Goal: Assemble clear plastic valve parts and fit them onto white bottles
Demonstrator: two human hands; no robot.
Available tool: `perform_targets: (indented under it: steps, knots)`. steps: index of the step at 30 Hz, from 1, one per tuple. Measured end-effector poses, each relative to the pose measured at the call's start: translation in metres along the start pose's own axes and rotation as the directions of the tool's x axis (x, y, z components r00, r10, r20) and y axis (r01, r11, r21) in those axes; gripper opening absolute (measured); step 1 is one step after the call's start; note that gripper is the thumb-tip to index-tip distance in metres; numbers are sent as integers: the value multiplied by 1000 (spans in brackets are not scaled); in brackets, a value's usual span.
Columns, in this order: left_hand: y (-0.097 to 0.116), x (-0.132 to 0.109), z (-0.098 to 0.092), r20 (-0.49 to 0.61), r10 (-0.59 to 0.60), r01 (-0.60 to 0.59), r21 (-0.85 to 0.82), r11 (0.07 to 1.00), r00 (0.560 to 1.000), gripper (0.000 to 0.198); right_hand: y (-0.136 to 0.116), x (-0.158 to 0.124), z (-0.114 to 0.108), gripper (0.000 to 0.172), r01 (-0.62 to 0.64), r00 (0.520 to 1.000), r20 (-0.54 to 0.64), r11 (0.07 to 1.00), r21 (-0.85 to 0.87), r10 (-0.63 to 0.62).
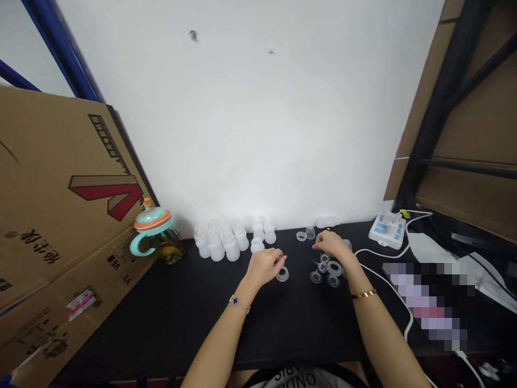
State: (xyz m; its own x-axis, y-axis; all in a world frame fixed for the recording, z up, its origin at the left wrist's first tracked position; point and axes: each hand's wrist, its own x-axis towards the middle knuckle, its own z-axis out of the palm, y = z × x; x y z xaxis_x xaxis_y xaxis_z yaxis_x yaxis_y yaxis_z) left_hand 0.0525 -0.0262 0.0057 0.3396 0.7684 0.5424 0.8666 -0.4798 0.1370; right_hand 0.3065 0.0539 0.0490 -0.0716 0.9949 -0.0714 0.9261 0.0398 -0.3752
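Observation:
My left hand [264, 268] rests on the black tabletop [169, 323] with its fingers curled, right beside a translucent silicone ring [282, 274]. My right hand [332, 244] hangs just above a loose cluster of clear rings and cups [325, 271], fingers pointing down. Whether either hand holds a small piece is hidden. Behind them stands a group of several frosted white bottle-shaped parts [220, 242]. A small clear cup [310, 233] and a ring [301, 236] lie near the wall.
A large cardboard box [68, 183] leans in on the left. A glass jar with a teal handle and orange-and-teal lid [155, 226] stands beside it. At right are a white device with blue keys [386, 230], a white cable [388, 280] and a dark shelf frame [444, 108].

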Motion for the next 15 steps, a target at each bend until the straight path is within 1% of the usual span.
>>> perform_targets:
  steps: [2, 6, 10, 15]
  knots:
    - [3, 1, 0, 52, -4, 5, -25, 1000, 999, 24, 4, 1, 0, 1, -14, 999, 44, 1000, -23, 15]
    - [9, 1, 2, 112, -6, 12, -57, 998, 994, 25, 11, 3, 3, 9, -10, 988, 155, 1000, -21, 13]
    - [11, 1, 8, 144, -7, 20, -85, 996, 989, 25, 20, 4, 2, 19, -20, 986, 166, 999, -35, 25]
    - [11, 1, 10, 187, -10, 30, -106, 994, 982, 23, 20, 1, -2, 20, -41, 988, 147, 994, -99, 55]
